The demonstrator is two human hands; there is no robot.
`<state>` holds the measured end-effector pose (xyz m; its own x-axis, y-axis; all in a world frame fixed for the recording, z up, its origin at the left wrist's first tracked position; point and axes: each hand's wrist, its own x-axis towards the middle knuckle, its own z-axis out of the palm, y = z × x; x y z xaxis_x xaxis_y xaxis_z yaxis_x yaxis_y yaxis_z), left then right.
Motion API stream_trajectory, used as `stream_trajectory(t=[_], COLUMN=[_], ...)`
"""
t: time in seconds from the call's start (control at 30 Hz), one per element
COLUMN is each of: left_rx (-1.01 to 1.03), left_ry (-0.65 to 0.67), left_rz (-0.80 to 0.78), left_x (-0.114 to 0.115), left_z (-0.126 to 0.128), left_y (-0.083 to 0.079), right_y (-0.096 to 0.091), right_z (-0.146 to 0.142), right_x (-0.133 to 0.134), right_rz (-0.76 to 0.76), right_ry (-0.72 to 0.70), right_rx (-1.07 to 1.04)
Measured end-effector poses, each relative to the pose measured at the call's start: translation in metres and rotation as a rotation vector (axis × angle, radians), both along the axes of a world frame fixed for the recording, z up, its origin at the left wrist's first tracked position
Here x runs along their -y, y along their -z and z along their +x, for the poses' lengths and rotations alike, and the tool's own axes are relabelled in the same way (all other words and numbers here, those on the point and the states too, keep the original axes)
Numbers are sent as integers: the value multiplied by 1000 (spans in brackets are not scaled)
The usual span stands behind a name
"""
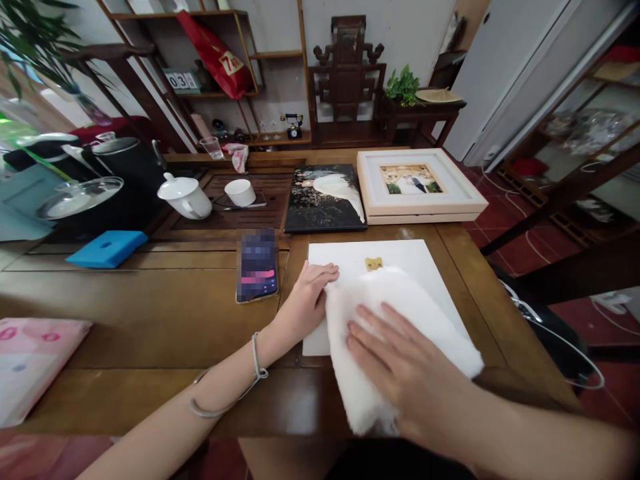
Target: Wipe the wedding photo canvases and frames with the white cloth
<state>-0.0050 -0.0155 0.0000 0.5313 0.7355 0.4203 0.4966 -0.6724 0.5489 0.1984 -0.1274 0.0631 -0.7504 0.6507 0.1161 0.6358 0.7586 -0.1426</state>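
Observation:
A flat white board (370,249) lies on the wooden table in front of me, with a small gold-coloured piece (373,264) on its upper part. A fluffy white cloth (445,327) covers much of the board and hangs past its near edge. My right hand (395,360) lies on the cloth, fingers stretched out and slightly apart, a little blurred; its thumb is hidden. At the board's left edge, my left hand (311,293) has its fingers bent close together over the edge, beside the cloth's corner. Its fingertips are partly hidden.
Behind the board are a dark photo panel (325,207) and a framed photo (370,200). A phone (257,288) is left of my left hand. Further left stand a white lidded cup (185,198), a small white bowl (240,193), a blue block (107,249) and a pink-and-white package (37,360).

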Motion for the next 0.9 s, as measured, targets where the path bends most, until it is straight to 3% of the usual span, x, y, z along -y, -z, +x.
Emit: stream_trajectory(t=[0.1, 0.2, 0.27, 0.37, 0.53, 0.6, 0.7, 0.9], left_rx=[-8, 30, 46, 53, 59, 55, 48, 36], left_ry=[-16, -10, -10, -12, -26, -34, -33, -21], left_rz=[-4, 8, 15, 19, 15, 7, 0, 8], left_x=[0, -1, -1, -1, 0, 0, 1, -1], left_z=[1, 2, 2, 2, 3, 3, 2, 2], left_y=[-1, 0, 2, 3, 1, 1, 1, 1], right_y=[4, 17, 24, 24, 8, 5, 10, 27], right_z=[20, 39, 50, 59, 60, 61, 67, 98], right_x=[-42, -87, -101, -89, -26, -14, -26, -89], right_rz=[-48, 14, 52, 39, -19, -23, -28, 45], right_ry=[101, 245, 306, 277, 161, 139, 134, 237], right_rx=[-29, -129, -170, -165, -128, -120, -130, -242])
